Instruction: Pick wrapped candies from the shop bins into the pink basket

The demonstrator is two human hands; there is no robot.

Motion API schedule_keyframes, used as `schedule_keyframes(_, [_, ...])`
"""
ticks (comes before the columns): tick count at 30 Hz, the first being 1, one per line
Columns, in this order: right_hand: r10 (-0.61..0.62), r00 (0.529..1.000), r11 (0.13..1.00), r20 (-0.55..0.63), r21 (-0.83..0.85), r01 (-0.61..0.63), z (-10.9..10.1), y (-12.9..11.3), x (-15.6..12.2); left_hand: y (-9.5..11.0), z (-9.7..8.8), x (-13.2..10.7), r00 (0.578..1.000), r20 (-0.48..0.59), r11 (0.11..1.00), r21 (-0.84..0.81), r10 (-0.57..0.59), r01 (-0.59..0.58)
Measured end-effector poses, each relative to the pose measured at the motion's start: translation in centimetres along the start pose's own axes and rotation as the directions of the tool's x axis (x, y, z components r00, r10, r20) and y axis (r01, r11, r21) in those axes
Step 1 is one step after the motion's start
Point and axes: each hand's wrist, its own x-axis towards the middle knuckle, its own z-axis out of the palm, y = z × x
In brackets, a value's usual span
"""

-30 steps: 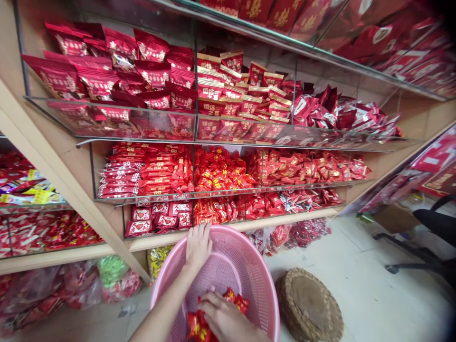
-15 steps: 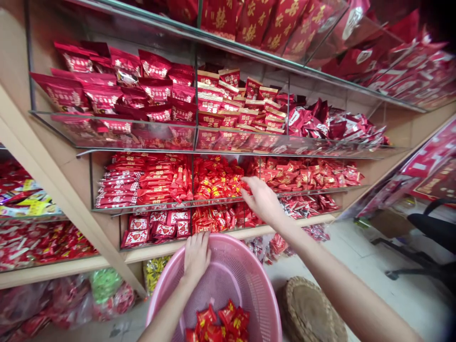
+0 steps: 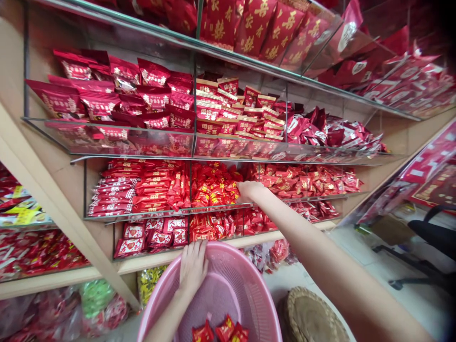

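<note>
A pink plastic basket [image 3: 261, 285] stands below the shelves, with a few red wrapped candies [image 3: 225, 327] on its bottom. My left hand [image 3: 194, 266] is closed over the basket's far rim. My right hand [image 3: 248, 190] reaches into a shelf compartment, at the right side of a heap of red candies with yellow print [image 3: 213, 187]. Its visible fingers are bent and close together, touching the heap. The fingertips are hidden, so what they hold cannot be made out.
Glass-fronted shelves [image 3: 142, 142] hold larger red packets above and more wrapped sweets beside and below. A wooden post [image 3: 53, 209] rises on the left. A round woven-edged stool [image 3: 313, 316] stands right of the basket. A black chair [image 3: 427, 247] is at the far right.
My right hand has dipped a little left into the candy heap, its fingers bending. My left hand stays on the rim. The view has shifted slightly, and fewer candies show in the basket.
</note>
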Motion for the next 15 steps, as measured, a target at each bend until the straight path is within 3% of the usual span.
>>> schedule_keyframes(3, [0.008, 1.000, 1.000, 0.018, 0.021, -0.008, 0.0, 0.1, 0.3, 0.1, 0.0, 0.0, 1.000, -0.005, 1.000, 0.008, 0.001, -0.001])
schedule_keyframes(10, [0.058, 0.994, 0.996, -0.094, 0.067, -0.051, 1.0, 0.0, 0.5, 0.0, 0.3, 0.0, 1.000, -0.003, 1.000, 0.022, 0.007, -0.007])
schedule_keyframes(15, [0.026, 0.963, 0.979, -0.269, 0.200, 0.030, 0.5, 1.6, -2.4, 0.1, 0.3, 0.1, 1.000, -0.016, 1.000, 0.023, 0.013, -0.012])
